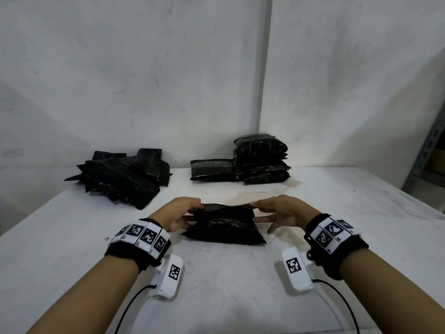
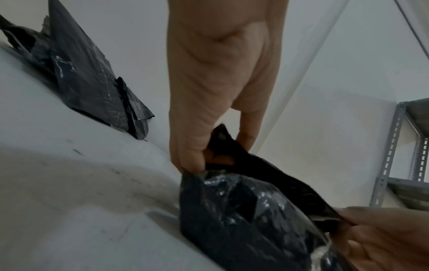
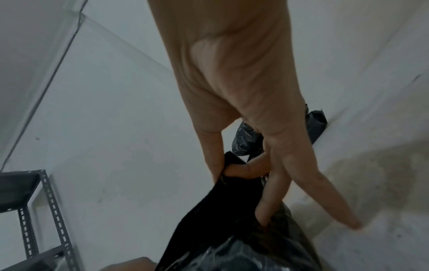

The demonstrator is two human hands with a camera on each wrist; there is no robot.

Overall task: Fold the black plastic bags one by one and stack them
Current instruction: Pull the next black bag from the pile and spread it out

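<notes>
Left hand (image 1: 179, 214): thumb and forefinger pinch the far left corner of the black plastic bag (image 1: 225, 225), the remaining fingers curled beneath its edge. Right hand (image 1: 280, 212): thumb and forefinger pinch the far right corner; the other fingers are extended, one touching the bag's side, as the right wrist view shows. The bag lies on the white table (image 1: 216, 285) between the two hands, its near portion resting on the surface and its far edge raised clear of it. Judgement: a fold is in progress, with the far edge lifted for carrying toward the near edge. The next move calls for both corners to travel together and level so the edges meet squarely, followed by a press to flatten the glossy, springy film. Beyond the hands, at far left, sits a loose heap of unfolded bags (image 1: 120, 175). At far right stands the stack of folded bags (image 1: 261, 159), with a single folded bag (image 1: 212, 169) touching its left side. A metal shelf frame (image 1: 428, 150) stands past the table's right edge.
</notes>
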